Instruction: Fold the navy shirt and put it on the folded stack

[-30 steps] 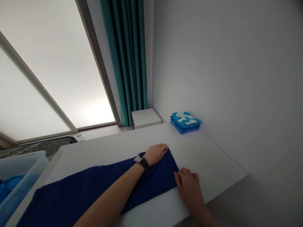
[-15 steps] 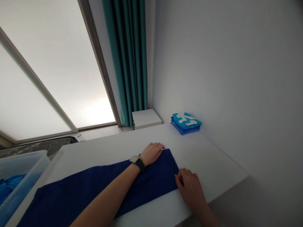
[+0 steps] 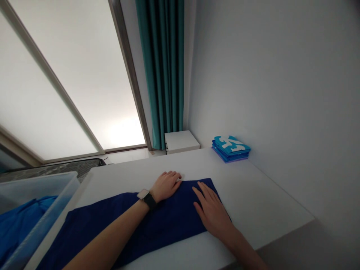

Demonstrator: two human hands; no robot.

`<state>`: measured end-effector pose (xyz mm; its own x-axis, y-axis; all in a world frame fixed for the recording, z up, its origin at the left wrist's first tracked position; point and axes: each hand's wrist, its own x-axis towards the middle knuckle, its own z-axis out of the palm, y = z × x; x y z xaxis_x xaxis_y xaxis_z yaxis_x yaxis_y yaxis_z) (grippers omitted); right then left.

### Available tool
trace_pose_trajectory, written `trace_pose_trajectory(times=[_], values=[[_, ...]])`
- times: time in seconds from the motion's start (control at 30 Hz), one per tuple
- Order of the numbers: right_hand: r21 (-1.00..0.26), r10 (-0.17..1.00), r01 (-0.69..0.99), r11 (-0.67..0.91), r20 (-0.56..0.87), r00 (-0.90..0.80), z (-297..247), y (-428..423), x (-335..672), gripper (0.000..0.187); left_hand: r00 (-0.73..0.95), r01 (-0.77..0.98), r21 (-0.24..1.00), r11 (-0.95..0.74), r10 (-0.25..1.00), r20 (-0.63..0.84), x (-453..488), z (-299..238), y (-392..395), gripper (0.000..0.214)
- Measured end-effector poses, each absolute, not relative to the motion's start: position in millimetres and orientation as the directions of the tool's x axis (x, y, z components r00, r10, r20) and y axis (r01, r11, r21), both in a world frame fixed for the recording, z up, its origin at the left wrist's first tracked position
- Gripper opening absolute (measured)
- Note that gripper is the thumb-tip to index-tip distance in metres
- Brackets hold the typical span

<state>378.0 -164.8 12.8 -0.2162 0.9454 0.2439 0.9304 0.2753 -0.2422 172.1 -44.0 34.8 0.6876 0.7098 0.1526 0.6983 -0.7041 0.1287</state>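
A dark blue cloth garment (image 3: 171, 221) lies flat in a long strip across the white table (image 3: 270, 202); its exact kind does not show. Along its far edge rests my left hand (image 3: 168, 186), wearing a square-faced watch (image 3: 144, 194), with the fingers laid loosely over the edge and the thumb apart. My right hand (image 3: 211, 210) is over the garment's right end, fingers spread and palm down, gripping nothing. The garment's left part is partly covered by my left forearm.
A stack of folded blue cloths (image 3: 231, 148) stands at the back right by the wall. To the left is a translucent plastic bin (image 3: 63, 187) with blue fabric (image 3: 28, 217) inside. A small white cabinet (image 3: 181, 141) and a teal curtain (image 3: 165, 75) are behind the table.
My left hand has slid left along the garment's far edge. My right hand has left the right-end edge and moved left over the cloth, its fingers spreading. The view has shifted slightly left.
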Motion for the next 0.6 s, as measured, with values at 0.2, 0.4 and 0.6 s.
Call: trace_pose_trajectory(times=[0.2, 0.4, 0.6], values=[[-0.171, 0.964, 0.951, 0.258, 0.115, -0.241, 0, -160, 387, 0.056, 0.677, 0.716, 0.112, -0.689, 0.724, 0.134, 170, 24, -49, 0.028], [-0.133, 0.958, 0.953, 0.273, 0.124, -0.258, -1, -158, 387, 0.057, 0.653, 0.734, 0.094, -0.672, 0.737, 0.174, 170, 39, -58, 0.028], [-0.115, 0.954, 0.952, 0.283, 0.132, -0.268, -5, -150, 392, 0.059, 0.605, 0.754, 0.14, -0.642, 0.761, 0.233, 141, 59, -120, 0.044]])
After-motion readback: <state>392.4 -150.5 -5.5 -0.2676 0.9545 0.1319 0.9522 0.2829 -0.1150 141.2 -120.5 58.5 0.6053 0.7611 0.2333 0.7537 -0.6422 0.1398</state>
